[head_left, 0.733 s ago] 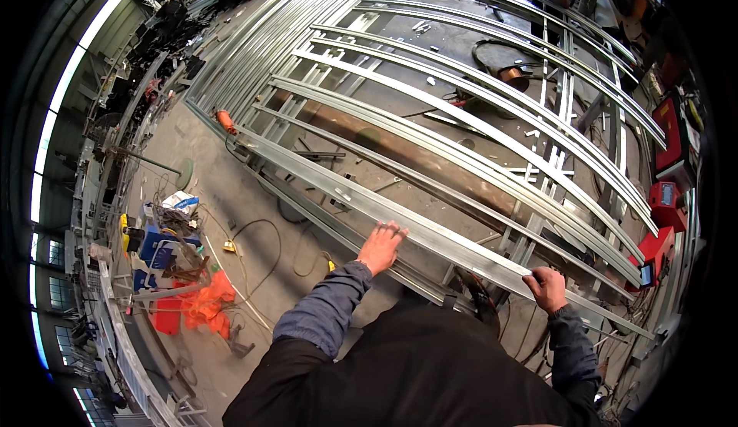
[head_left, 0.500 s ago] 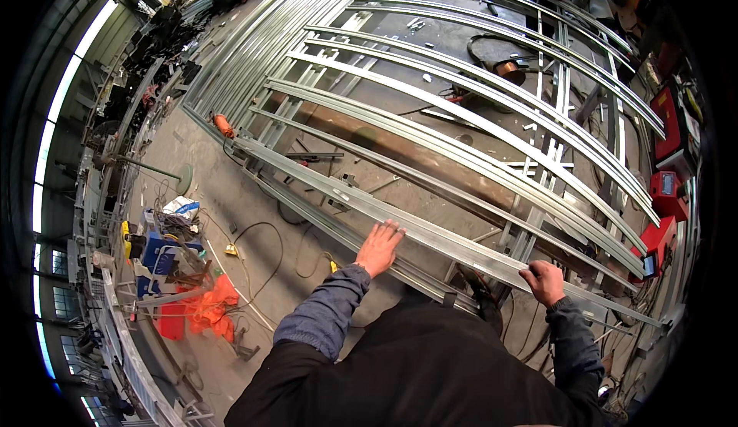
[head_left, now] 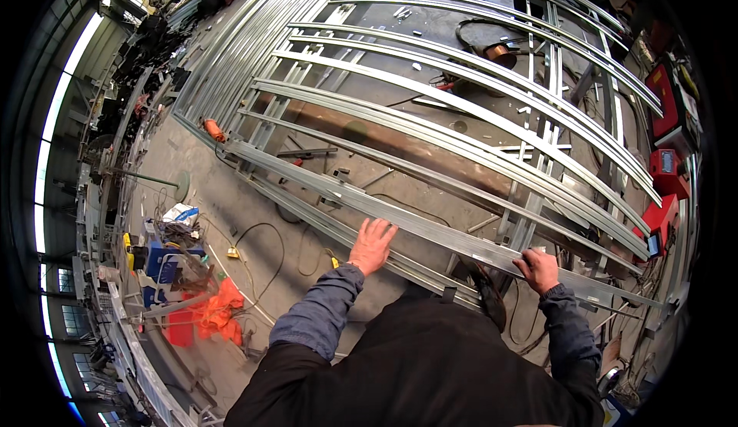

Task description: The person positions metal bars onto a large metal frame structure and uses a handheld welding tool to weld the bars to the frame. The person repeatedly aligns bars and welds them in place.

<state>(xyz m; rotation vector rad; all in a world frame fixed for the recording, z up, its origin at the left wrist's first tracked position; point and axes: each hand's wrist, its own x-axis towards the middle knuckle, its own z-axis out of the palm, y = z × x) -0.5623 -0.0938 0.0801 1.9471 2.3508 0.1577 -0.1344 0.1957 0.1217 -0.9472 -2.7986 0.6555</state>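
A long silvery metal profile [head_left: 446,240] lies along the near side of a frame of similar bars. My left hand [head_left: 371,247] rests at its near edge, fingers stretched out and slightly apart. Farther right, my right hand [head_left: 540,270] is closed over the same profile, fingers curled at its top edge. Just beyond it runs a thinner metal bar [head_left: 369,159], roughly alongside. A lower rail [head_left: 307,216] of the frame passes beneath my left hand, nearer to me.
Several long bars [head_left: 461,106] cross the frame beyond. An orange power tool [head_left: 214,130] sits at its left corner. Red machines [head_left: 664,215] stand at right, with a copper wire spool [head_left: 501,56] farther back. Cables and orange cloth [head_left: 221,309] lie on the left floor.
The view has shifted slightly, and a dark shoe shows more below the frame. Both hands remain at the near profile, with little change in their grip.
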